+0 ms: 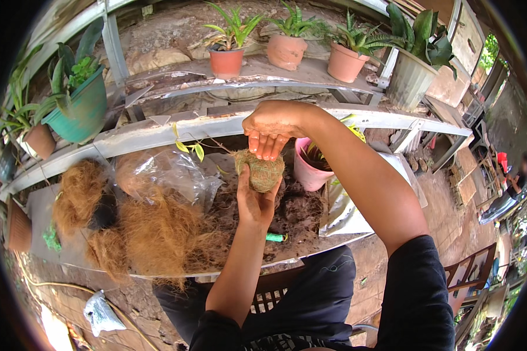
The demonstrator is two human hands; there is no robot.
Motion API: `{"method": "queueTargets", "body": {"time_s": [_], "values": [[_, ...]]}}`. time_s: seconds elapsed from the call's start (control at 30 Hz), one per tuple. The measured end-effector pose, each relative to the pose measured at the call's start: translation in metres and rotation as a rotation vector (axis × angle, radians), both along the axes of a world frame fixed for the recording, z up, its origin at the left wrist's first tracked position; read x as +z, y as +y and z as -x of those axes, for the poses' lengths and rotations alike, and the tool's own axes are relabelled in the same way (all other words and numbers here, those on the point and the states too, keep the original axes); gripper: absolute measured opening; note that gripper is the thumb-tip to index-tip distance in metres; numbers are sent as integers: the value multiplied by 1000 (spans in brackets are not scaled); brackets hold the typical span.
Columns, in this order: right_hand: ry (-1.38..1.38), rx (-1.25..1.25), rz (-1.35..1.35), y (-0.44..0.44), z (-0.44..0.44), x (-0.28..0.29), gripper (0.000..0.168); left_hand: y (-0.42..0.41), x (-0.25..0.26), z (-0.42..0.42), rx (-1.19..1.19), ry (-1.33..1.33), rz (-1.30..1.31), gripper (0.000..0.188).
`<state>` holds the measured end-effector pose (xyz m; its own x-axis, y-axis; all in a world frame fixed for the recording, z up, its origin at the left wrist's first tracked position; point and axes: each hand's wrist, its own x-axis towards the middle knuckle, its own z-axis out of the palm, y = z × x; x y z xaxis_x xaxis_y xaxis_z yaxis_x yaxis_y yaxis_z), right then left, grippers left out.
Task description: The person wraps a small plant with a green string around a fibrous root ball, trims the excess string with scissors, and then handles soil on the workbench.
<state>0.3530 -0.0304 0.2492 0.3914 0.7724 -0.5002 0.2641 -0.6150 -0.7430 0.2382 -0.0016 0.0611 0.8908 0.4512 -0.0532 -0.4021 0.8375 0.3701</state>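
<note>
A ball of plant fibre wound with green thread (263,172) rests in my left hand (255,199), whose thumb and fingers cup it from below. A thin stem with yellow-green leaves (197,151) reaches out from the ball to the left. My right hand (270,131) is bent over the top, its wet-looking fingertips against the ball's upper side. Below the ball, a spool of green thread (276,237) lies on the table amid dark soil (298,213). Brown coconut fibre (158,232) is heaped to the left.
A pink pot (312,169) stands just right of the ball, by a white sack (347,215). A clear plastic bag (167,173) lies left. Potted plants, one in a red pot (226,63), line the shelf behind. Another person (511,193) is far right.
</note>
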Motion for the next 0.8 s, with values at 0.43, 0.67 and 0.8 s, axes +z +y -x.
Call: {"method": "queueTargets", "body": {"time_s": [0.43, 0.67, 0.8], "values": [[-43, 41, -32, 13, 21, 5, 39, 10, 8, 16, 18, -32, 30, 53], [-165, -1, -46, 20, 26, 1, 38, 11, 12, 21, 40, -8, 21, 55], [-262, -4, -69, 25, 30, -1, 38, 11, 11, 24, 54, -20, 23, 55]]}}
